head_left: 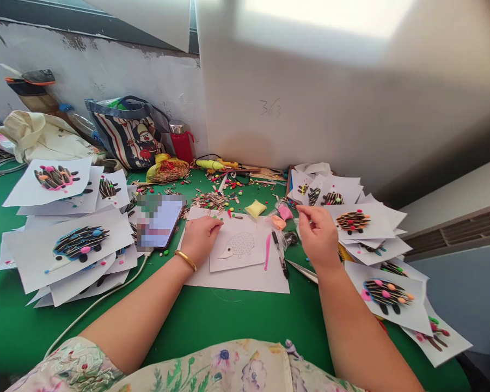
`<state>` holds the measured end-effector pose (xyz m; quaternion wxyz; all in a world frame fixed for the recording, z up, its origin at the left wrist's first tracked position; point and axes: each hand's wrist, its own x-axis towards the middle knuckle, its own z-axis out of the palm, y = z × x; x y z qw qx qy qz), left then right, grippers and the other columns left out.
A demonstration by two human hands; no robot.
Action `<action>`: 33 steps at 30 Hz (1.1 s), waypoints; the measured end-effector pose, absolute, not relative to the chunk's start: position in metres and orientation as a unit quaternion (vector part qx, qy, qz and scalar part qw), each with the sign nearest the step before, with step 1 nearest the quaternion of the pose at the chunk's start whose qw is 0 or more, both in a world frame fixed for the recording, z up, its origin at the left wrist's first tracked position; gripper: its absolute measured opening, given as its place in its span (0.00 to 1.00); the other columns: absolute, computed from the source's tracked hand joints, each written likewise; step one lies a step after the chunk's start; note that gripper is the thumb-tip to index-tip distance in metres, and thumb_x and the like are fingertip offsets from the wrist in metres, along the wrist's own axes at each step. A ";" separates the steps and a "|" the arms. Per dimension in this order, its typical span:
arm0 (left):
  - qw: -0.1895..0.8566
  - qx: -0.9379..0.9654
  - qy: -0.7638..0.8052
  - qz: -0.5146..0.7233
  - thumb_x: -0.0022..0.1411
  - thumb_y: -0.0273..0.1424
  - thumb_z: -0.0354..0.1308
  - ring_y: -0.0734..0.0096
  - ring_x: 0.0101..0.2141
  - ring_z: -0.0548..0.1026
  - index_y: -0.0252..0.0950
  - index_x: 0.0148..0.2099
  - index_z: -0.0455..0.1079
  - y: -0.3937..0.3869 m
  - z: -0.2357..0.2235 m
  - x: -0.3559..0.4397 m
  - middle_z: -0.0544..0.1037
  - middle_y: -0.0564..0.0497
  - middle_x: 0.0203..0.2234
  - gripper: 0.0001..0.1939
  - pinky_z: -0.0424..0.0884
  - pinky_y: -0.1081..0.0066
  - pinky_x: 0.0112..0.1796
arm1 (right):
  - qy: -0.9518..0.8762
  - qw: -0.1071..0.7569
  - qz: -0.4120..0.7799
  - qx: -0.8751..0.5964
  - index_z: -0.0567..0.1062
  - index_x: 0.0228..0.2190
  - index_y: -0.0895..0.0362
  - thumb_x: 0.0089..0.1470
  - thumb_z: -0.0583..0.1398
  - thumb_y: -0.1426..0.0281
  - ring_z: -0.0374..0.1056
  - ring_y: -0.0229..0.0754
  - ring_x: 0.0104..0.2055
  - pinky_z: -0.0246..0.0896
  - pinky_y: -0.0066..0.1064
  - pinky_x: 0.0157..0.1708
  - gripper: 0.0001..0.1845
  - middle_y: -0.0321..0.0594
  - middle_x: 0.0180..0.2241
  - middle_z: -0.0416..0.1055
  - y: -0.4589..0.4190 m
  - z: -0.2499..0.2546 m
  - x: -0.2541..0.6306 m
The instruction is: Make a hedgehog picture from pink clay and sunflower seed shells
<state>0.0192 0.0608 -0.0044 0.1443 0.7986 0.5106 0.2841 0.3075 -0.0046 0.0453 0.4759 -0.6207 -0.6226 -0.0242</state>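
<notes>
Left hand [201, 239] at drawing [239, 250], right hand [320, 234] near cards [387, 294]: both curled, contents indeterminable. Right-arm sweep could push cards off tabletop's [228, 321] right edge.

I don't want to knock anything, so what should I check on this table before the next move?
1. Drawing face-up between the hands: ok.
2. Pink tool uncovered, right of the drawing: ok.
3. Pen uncovered, beside that tool: ok.
4. Scissors wholly in view: not ok; the right forearm hides part.
5. Left hand empty: cannot tell.
6. Right hand empty: cannot tell; fingertips close together.
</notes>
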 end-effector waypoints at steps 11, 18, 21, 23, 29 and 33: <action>0.118 0.804 0.518 0.268 0.62 0.31 0.54 0.56 0.40 0.75 0.42 0.39 0.77 0.058 -0.007 0.021 0.81 0.48 0.36 0.09 0.60 0.57 0.46 | -0.639 0.358 -0.070 -0.678 0.78 0.42 0.56 0.60 0.52 0.68 0.67 0.49 0.44 0.62 0.42 0.46 0.16 0.45 0.39 0.74 0.011 0.023 0.340; 0.096 0.812 0.513 0.264 0.64 0.33 0.54 0.54 0.42 0.75 0.43 0.41 0.79 0.058 -0.012 0.020 0.81 0.47 0.39 0.12 0.58 0.54 0.49 | -0.678 0.219 -0.071 -0.698 0.80 0.38 0.54 0.58 0.58 0.64 0.62 0.50 0.42 0.59 0.43 0.42 0.13 0.47 0.37 0.70 0.022 0.006 0.320; 0.088 0.815 0.511 0.260 0.64 0.34 0.53 0.54 0.42 0.75 0.43 0.42 0.79 0.058 -0.011 0.020 0.80 0.47 0.40 0.12 0.59 0.54 0.49 | -0.674 0.172 -0.066 -0.716 0.81 0.36 0.54 0.57 0.60 0.62 0.61 0.52 0.42 0.58 0.44 0.41 0.12 0.48 0.37 0.69 0.025 0.005 0.313; 0.085 0.817 0.511 0.253 0.65 0.34 0.53 0.54 0.43 0.75 0.43 0.43 0.79 0.058 -0.010 0.020 0.80 0.46 0.41 0.13 0.59 0.54 0.48 | -0.671 0.152 -0.065 -0.723 0.80 0.36 0.54 0.56 0.61 0.62 0.61 0.52 0.42 0.58 0.44 0.41 0.11 0.49 0.38 0.69 0.027 0.005 0.311; 0.094 0.814 0.519 0.243 0.65 0.34 0.52 0.56 0.43 0.76 0.41 0.49 0.76 0.055 -0.006 0.021 0.81 0.46 0.40 0.14 0.60 0.56 0.47 | -0.665 0.196 -0.086 -0.715 0.79 0.36 0.55 0.56 0.60 0.65 0.62 0.51 0.44 0.57 0.42 0.42 0.10 0.46 0.39 0.70 0.023 0.008 0.308; 0.091 0.809 0.529 0.238 0.66 0.33 0.51 0.58 0.43 0.76 0.40 0.51 0.74 0.054 -0.004 0.021 0.81 0.48 0.39 0.15 0.62 0.56 0.47 | -0.680 0.290 -0.112 -0.665 0.78 0.37 0.55 0.57 0.59 0.65 0.64 0.51 0.46 0.58 0.43 0.45 0.10 0.46 0.43 0.72 0.015 0.012 0.300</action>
